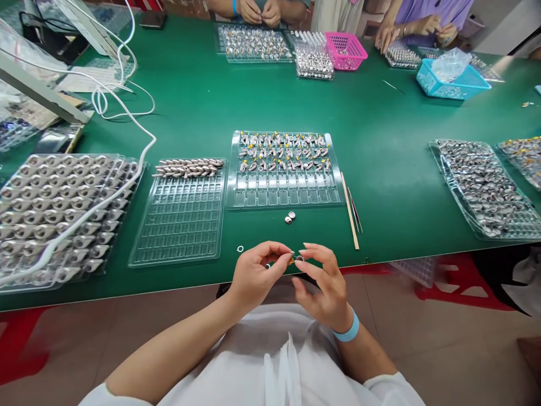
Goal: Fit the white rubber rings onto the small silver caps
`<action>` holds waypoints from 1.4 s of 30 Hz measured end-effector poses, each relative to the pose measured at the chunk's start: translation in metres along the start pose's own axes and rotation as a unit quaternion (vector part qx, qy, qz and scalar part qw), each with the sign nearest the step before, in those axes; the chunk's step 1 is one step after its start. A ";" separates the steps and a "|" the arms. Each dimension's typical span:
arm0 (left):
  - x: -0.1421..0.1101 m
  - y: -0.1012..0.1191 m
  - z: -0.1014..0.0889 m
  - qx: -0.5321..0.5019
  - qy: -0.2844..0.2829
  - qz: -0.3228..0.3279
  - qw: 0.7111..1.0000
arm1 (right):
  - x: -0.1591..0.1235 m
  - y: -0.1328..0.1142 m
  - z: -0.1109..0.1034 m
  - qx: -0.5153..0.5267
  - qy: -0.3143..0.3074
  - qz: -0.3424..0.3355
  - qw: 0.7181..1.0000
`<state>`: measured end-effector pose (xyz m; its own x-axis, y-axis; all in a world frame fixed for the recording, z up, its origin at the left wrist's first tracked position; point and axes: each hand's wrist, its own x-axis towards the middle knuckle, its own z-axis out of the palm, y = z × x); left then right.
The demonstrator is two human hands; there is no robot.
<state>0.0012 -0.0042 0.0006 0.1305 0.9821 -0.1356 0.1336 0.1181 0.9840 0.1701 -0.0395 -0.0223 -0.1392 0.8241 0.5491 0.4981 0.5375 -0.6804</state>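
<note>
My left hand [258,277] is closed in a pinch just above the table's front edge. Between its thumb and forefinger is a small part with an orange-yellow bit [291,260], mostly covered by the fingers. My right hand [324,285] meets it from the right, its fingertips on a small round metallic piece [300,258]; the thumb stands apart below. Ahead of my hands lie small round silver pieces [289,217] and a white ring [240,248]. Beyond these, a clear tray [287,197] carries rows of small grey parts with yellow bits.
A clear tray [177,225] with grey stems and stacked trays of grey shells [54,208] are at left, crossed by a white cable [105,200]. Tweezers [354,208] and a wooden stick [350,211] lie right. Baskets, filled trays and co-workers' hands line the far side.
</note>
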 end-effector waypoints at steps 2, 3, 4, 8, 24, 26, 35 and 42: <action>-0.003 -0.001 -0.001 0.062 0.009 0.136 0.989 | 0.004 -0.004 -0.003 0.057 0.011 0.054 0.997; -0.004 -0.001 -0.002 0.075 0.007 0.196 0.978 | 0.007 -0.005 -0.004 0.076 0.011 0.075 0.994; -0.005 0.000 -0.002 0.079 0.003 0.241 0.967 | 0.010 -0.006 -0.005 0.090 0.003 0.090 0.992; -0.006 0.000 0.000 0.056 0.002 0.295 0.954 | 0.017 -0.007 -0.004 0.135 -0.036 0.116 0.983; -0.008 -0.003 0.001 0.062 -0.014 0.202 0.977 | 0.014 -0.010 -0.002 0.137 0.007 0.216 0.967; -0.008 -0.002 -0.001 0.083 -0.020 0.209 0.974 | 0.015 -0.010 -0.003 0.132 -0.008 0.221 0.966; -0.005 -0.001 -0.001 0.145 -0.004 0.258 0.955 | 0.016 -0.012 0.001 0.093 -0.031 0.230 0.968; -0.004 -0.005 -0.003 0.173 -0.010 0.284 0.943 | 0.018 -0.012 0.001 0.114 -0.049 0.270 0.955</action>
<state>-0.0027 -0.0082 -0.0036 0.2947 0.8691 0.3973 0.3480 -0.4848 0.8024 0.1614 -0.0308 -0.0049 0.0006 0.9988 0.0488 0.3226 0.0460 -0.9454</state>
